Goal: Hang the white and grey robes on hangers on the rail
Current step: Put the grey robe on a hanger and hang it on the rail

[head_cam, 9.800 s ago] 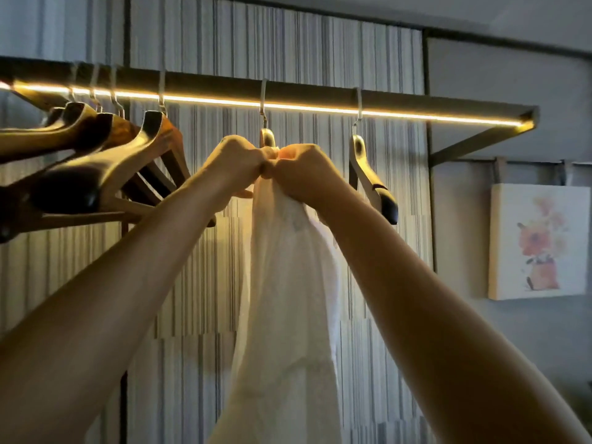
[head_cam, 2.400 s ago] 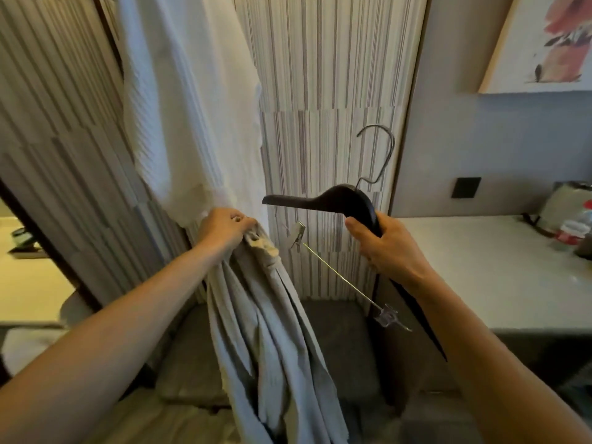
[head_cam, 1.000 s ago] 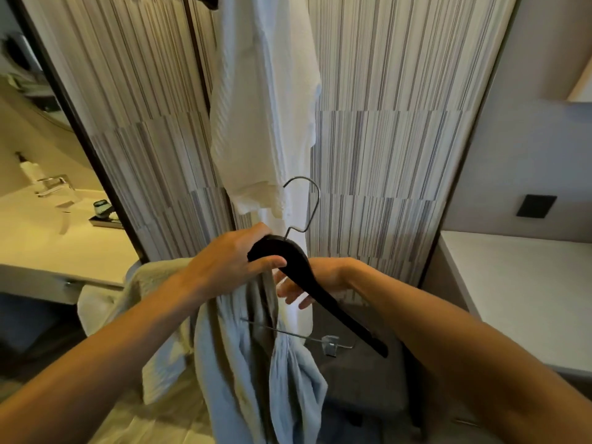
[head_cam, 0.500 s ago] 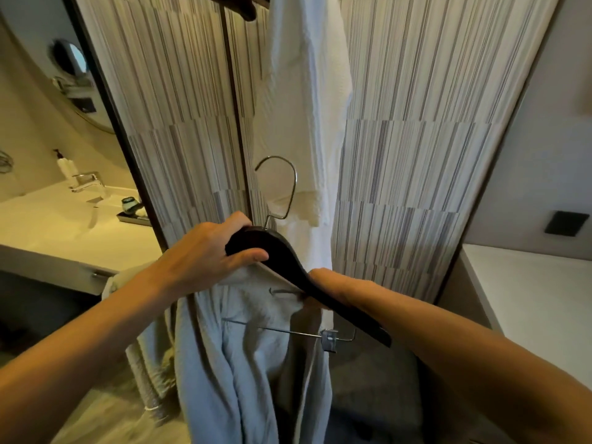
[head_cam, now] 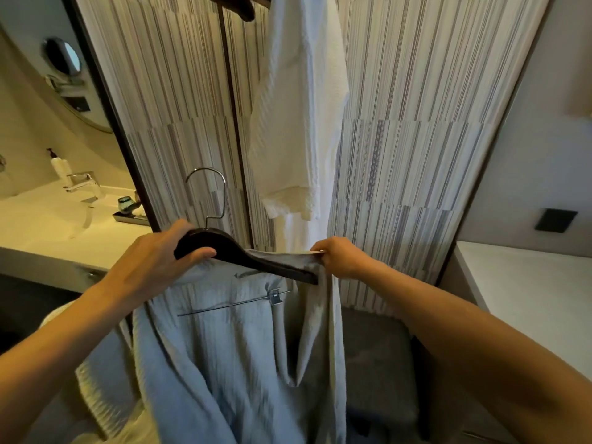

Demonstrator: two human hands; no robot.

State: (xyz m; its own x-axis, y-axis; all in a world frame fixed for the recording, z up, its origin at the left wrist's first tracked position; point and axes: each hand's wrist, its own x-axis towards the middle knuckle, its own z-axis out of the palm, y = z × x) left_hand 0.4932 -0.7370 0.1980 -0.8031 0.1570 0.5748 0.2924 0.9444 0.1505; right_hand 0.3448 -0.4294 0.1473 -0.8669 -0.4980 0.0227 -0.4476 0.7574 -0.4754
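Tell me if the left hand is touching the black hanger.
Touching. The head view shows the left hand wrapped over the black hanger, thumb pressed on its front.

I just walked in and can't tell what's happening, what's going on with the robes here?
A person is putting the grey robe onto a dark hanger. The left hand holds the hanger near its hook, while the right hand pulls the robe's shoulder over the hanger's far end. The white robe already hangs above. The grey one is not yet on the rail.
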